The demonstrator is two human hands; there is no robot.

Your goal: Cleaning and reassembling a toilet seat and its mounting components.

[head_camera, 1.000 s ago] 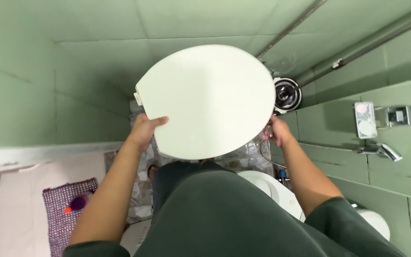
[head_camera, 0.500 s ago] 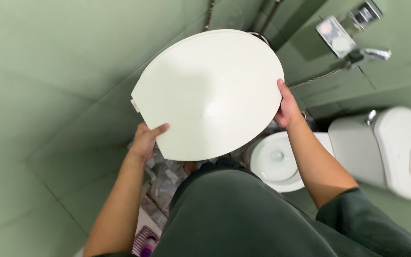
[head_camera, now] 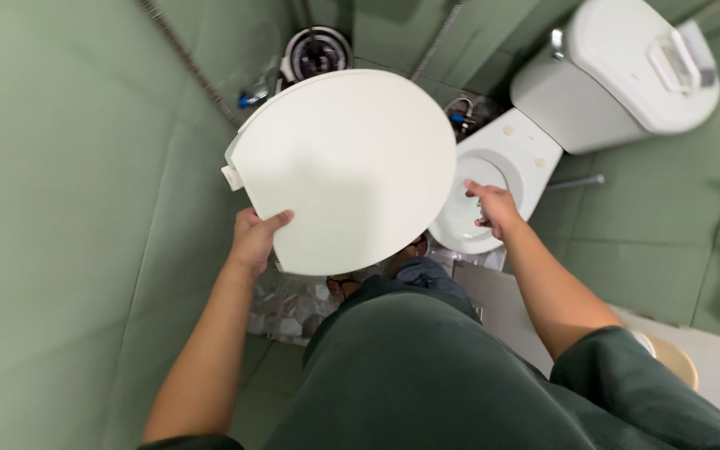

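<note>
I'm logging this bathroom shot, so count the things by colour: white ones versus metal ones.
White: 3, lid, bowl, tank
Metal: 3, drain, two hoses
Total: 6
The left hand holds the lid.

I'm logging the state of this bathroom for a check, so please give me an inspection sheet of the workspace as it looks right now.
Surface: patterned grey floor patch under the person, green tiles around it.
Job's things: white toilet lid, detached, held up tilted; toilet bowl stands without seat or lid.
Clutter: round dark fitting in the corner.
Grippers: left hand grips the lid's lower edge; right hand is off the lid, open above the bowl.
Cables: metal hoses run along the wall.
Surroundings: white cistern, green tiled walls.
</note>
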